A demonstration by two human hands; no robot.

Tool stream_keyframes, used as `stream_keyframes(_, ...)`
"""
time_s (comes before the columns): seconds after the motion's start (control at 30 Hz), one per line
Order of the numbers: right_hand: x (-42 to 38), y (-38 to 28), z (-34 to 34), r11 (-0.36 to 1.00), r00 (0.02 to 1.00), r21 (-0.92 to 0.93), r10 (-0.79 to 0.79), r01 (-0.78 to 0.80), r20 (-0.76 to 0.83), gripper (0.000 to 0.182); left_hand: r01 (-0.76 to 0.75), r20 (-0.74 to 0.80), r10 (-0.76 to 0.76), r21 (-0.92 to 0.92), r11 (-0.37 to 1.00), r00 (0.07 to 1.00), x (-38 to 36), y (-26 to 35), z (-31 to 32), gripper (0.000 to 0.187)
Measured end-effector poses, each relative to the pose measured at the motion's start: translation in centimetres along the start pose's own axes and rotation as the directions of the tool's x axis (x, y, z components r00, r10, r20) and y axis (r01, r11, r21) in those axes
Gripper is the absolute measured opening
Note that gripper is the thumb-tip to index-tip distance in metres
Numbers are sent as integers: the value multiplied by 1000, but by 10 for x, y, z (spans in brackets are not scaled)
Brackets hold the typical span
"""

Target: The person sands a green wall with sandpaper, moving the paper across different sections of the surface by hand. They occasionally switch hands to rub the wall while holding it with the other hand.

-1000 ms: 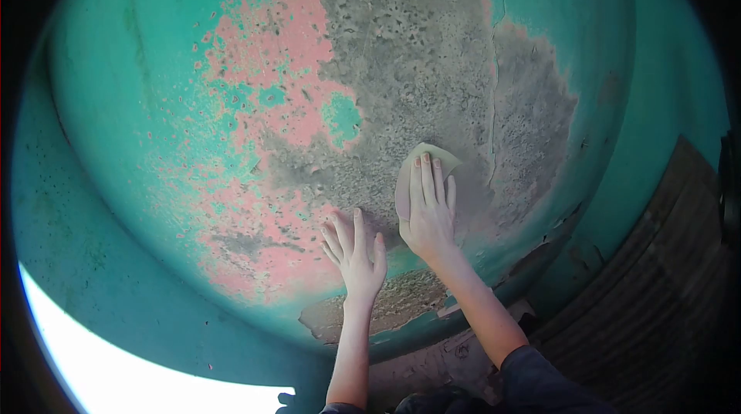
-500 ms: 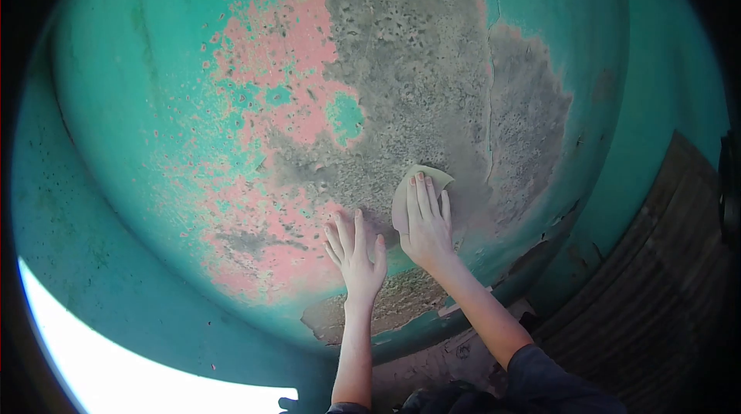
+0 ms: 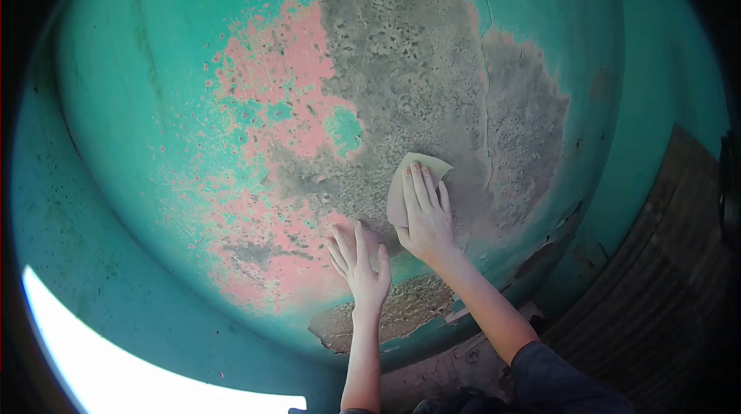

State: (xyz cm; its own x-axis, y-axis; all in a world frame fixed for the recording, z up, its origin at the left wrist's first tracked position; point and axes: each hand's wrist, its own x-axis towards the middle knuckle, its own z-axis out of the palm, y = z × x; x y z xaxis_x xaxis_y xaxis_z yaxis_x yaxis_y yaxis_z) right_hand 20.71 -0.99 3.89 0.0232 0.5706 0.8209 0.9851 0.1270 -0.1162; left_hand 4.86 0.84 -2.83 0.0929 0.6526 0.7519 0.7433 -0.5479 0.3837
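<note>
A wall (image 3: 401, 67) fills the view, green paint worn away to pink and rough grey. Flat under the fingers of my right hand (image 3: 428, 217) is a bent, pale piece of sandpaper (image 3: 397, 206), pressed to the grey patch. Its upper corner sticks out past my fingertips. My left hand (image 3: 363, 271) rests lower and to the left, fingers spread near the edge of the pink area (image 3: 270, 275). Nothing is in it. The underside of the sandpaper is hidden.
A crack (image 3: 486, 98) runs down the right part of the grey patch. Below my hands the coating has broken off, leaving a rough brown patch (image 3: 397, 310). Dark corrugated sheeting (image 3: 648, 260) stands at the right. Bright light shows at the lower left.
The view has shifted slightly. Against the wall, my right hand and the sandpaper have slid a little up and left. My left hand stays low, spread beside the pink area.
</note>
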Motion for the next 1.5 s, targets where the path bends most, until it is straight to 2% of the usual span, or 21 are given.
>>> stream_keyframes(0.07,-36,4,22,1000,999,2,-9,9,50,87,-43,-65,38,-71,997,997,-3,-4,1,64)
stream_keyframes(0.13,-33,0,11,1000,995,-1,-23,24,98,87,-34,-56,30,-63,997,998,-3,-2,-2,64)
stream_keyframes(0.23,11,4,-12,997,996,31,-76,74,43,87,-20,-50,18,-53,998,999,0,4,-3,65)
stream_keyframes(0.3,31,3,-19,992,992,54,-112,115,-59,86,-11,-52,8,-47,999,999,1,6,-3,65)
stream_keyframes(0.5,-29,13,13,989,988,19,-147,146,48,87,-25,-82,23,-23,999,996,23,20,-18,66)
stream_keyframes(0.57,-10,18,2,984,982,-11,-178,179,61,87,-48,-73,48,-7,999,996,40,27,-27,66)
stream_keyframes(0.67,59,21,-41,986,981,-1,-168,169,-96,86,-99,-78,107,102,990,991,73,49,-41,65)
stream_keyframes(0.77,73,29,-50,985,977,7,-173,175,-121,85,-167,-120,184,141,976,975,111,69,-47,65)
stream_keyframes(0.83,46,35,-31,985,981,7,-173,174,-93,83,-194,-176,211,110,975,962,128,77,-42,65)
stream_keyframes(0.93,20,46,-21,978,981,-85,-190,192,31,82,-166,-226,181,82,983,957,138,81,-34,61)
stream_keyframes(1.13,116,48,-95,980,971,-37,-196,193,-134,82,-128,-321,158,113,985,934,141,69,-12,48)
stream_keyframes(1.27,90,58,-57,972,962,-79,-233,223,-142,81,-120,-335,152,115,986,930,141,69,-10,47)
stream_keyframes(1.37,95,55,-68,962,955,-72,-272,265,-119,80,-114,-326,147,120,986,934,141,69,-13,46)
stream_keyframes(1.43,127,48,-92,956,952,-54,-291,287,-96,79,-117,-327,152,126,985,933,140,69,-12,46)
stream_keyframes(1.5,151,43,-99,922,909,-91,-385,375,-159,79,-130,-334,168,131,983,927,141,69,-12,46)
